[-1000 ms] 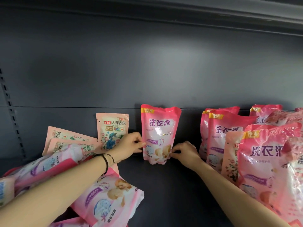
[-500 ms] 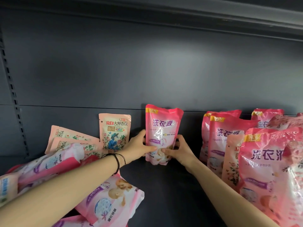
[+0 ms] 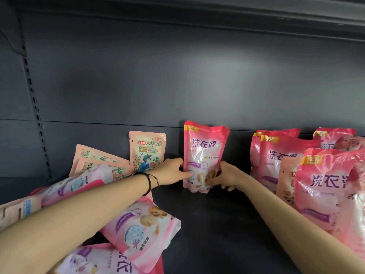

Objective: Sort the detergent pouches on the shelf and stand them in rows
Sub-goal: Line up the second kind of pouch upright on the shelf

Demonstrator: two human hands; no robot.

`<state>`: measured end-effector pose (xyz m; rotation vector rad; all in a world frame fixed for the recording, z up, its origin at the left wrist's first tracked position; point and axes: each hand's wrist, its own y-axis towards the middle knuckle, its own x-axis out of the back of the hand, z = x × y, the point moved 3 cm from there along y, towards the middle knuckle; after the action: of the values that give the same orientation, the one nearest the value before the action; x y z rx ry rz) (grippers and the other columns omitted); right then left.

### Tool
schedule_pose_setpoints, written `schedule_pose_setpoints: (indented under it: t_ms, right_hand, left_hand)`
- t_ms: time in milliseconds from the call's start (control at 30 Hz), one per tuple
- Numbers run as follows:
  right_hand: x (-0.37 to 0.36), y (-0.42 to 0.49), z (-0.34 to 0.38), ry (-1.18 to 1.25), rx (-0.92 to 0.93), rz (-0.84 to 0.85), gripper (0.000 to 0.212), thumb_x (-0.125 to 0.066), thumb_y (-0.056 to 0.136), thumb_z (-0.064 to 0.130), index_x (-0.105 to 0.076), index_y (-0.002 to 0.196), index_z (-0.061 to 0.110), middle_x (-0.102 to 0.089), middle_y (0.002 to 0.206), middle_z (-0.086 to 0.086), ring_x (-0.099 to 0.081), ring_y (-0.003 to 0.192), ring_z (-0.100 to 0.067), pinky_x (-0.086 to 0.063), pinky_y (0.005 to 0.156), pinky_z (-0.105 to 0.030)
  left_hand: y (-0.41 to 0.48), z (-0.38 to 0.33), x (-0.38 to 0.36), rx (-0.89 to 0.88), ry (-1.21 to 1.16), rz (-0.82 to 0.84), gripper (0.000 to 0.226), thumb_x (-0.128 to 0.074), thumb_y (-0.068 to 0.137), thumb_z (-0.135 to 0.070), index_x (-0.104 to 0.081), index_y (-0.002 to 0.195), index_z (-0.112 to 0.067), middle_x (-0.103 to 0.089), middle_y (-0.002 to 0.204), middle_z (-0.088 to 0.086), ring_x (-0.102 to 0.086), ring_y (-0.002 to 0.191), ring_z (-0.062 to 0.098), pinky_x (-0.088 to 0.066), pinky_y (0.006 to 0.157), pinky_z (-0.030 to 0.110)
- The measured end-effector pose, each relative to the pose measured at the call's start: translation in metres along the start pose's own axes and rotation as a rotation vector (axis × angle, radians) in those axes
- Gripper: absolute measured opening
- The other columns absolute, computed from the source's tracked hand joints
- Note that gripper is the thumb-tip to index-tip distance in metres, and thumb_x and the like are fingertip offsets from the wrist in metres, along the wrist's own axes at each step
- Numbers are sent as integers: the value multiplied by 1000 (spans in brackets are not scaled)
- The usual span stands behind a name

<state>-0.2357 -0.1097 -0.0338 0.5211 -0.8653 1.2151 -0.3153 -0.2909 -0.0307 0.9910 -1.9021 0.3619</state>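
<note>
- Nearest us on the left, fallen pouches lie flat in a loose heap at the front of the shelf, one overlapping another. Our left forearm passes right over them, and we judge that a careless pull back could drag one off the edge.
- Close on the right, a front pouch bulges at the head of the standing rows. Our right forearm runs just beside it, so a nudge from the elbow could tip it into its neighbours.
- Further in, both hands hold the pink pouch, which stands upright on its base near the back panel, well apart from the rows on the right.
- Our left hand, a black band at its wrist, pinches the pouch's lower left edge. Our right hand has its fingers curled over the lower right corner.
- The pouch looks soft and liquid-filled. If its base is not spread flat when we let go, we expect it to slump forward or sideways.
- Just left of it an upright peach pouch leans on the back panel. A sideways slump would knock it.
- Beyond the heap, leaning peach pouches crowd the space where a row could go.
- A stray peach pouch sits among the pink rows on the right, so we judge the sorting unfinished.
- At the far left, a slotted upright bounds the bay.
</note>
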Motion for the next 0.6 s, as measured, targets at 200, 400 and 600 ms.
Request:
schedule_pose_setpoints:
  t_ms: [200, 400, 600]
  right_hand:
    - [22, -24, 31, -558, -70, 240, 38, -69, 84, 40, -58, 113, 16, -63, 98, -4, -60, 73, -16, -48, 55, -23]
    - [24, -43, 71, -836, 25, 285, 51, -65, 85, 46, -61, 124, 13, -64, 119, -9, -58, 84, -20, -50, 78, -27]
    - [17, -61, 112, -922, 189, 283, 31, -68, 81, 43, -67, 97, 17, -67, 111, -3, -61, 78, -18, -52, 78, -31]
  left_hand:
    - [-16, -2, 26, -98, 689, 23, 57, -37, 83, -75, -59, 103, -26, -61, 87, -7, -60, 80, 15, -37, 56, 25]
    - [-47, -6, 56, -243, 955, 39, 47, -39, 84, -69, -59, 88, -27, -50, 67, -9, -54, 74, 18, -42, 68, 31]
    - [-110, 6, 97, -289, 1062, 5, 48, -36, 84, -69, -56, 84, -25, -60, 77, -7, -57, 80, 17, -44, 78, 32]
